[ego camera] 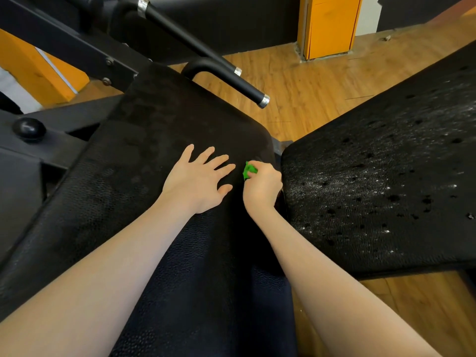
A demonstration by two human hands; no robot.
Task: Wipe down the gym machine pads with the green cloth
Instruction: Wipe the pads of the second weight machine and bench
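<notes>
the green cloth (pixel 249 170) is bunched small inside the right hand (pixel 261 188), whose fingers are curled tight around it, so that only a crumpled corner shows above the knuckles. it is held against the near-right edge of the long black pad (pixel 159 140), just beside the gap to the second pad (pixel 381 176). the left hand (pixel 198 180) is laid flat on the long pad, fingers straight and spread, holding nothing.

the cloth is judged to be light, soft and easily crushed; little of it is likely to meet the surface while it stays balled up, so it would be better opened out and pressed under a flat palm. the pads are judged firm and textured, with slight give. the second pad is speckled with pale marks and dark spots, and looks not yet wiped.
</notes>
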